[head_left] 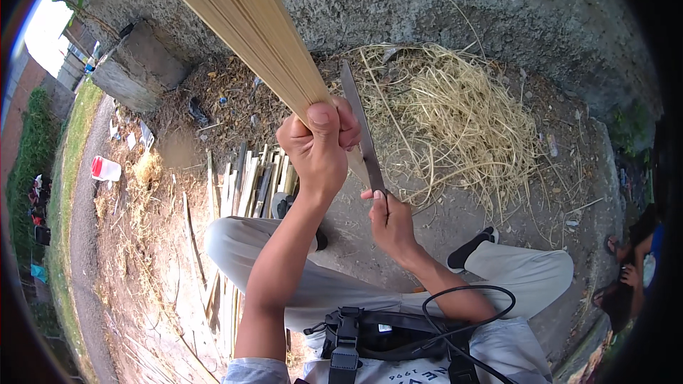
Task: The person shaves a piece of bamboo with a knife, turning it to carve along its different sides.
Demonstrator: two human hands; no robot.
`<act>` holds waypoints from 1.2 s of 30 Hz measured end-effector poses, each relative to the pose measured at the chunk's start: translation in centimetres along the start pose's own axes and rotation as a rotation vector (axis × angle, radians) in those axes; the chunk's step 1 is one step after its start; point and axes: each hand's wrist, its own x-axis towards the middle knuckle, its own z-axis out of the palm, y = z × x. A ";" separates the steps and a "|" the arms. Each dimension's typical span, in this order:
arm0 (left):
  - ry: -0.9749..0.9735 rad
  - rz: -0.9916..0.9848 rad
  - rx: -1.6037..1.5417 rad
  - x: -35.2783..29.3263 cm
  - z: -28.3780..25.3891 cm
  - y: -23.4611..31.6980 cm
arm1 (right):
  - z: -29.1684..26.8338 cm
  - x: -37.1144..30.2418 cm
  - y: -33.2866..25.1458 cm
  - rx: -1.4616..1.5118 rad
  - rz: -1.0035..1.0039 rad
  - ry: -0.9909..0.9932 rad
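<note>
My left hand (320,142) is closed round a long pale bamboo strip (256,35), thumb on top. Fine lines run along the strip; I cannot tell whether it is one piece or several thin ones pressed together. It slants up past the upper edge, and its lower end shows just below my fist. My right hand (393,224), lower and to the right, grips a long dark-bladed knife (364,131). Its blade points up, close beside my left fingers and the strip's lower end. The knife's handle is mostly hidden in my fist.
A heap of pale shavings (473,124) lies against the rough wall (427,7). Split bamboo pieces (249,181) lie by my left knee, and a red-and-white container (105,168) lies farther left. Another person's hand (629,275) shows at the far right. A black cable (469,288) loops over my right forearm.
</note>
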 end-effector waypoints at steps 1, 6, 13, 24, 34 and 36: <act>0.030 0.024 -0.011 -0.1 0.1 0.0 | 0.0 0.3 -0.3 -0.083 0.097 0.036; 0.021 0.027 -0.004 0.1 0.5 0.0 | -0.7 0.6 -0.6 0.079 0.397 0.048; 0.000 0.067 -0.061 -0.6 0.0 0.2 | -0.2 0.4 -0.9 -0.221 -0.002 0.071; -0.026 0.048 0.111 -1.0 0.3 0.4 | 0.8 -0.4 2.8 -0.213 0.058 0.087; 0.062 -0.013 0.067 0.1 -1.5 0.2 | 2.3 -1.5 5.3 -0.117 0.009 0.111; 0.111 0.028 0.058 0.3 -1.5 0.1 | 2.8 -1.7 6.5 -0.190 0.083 0.112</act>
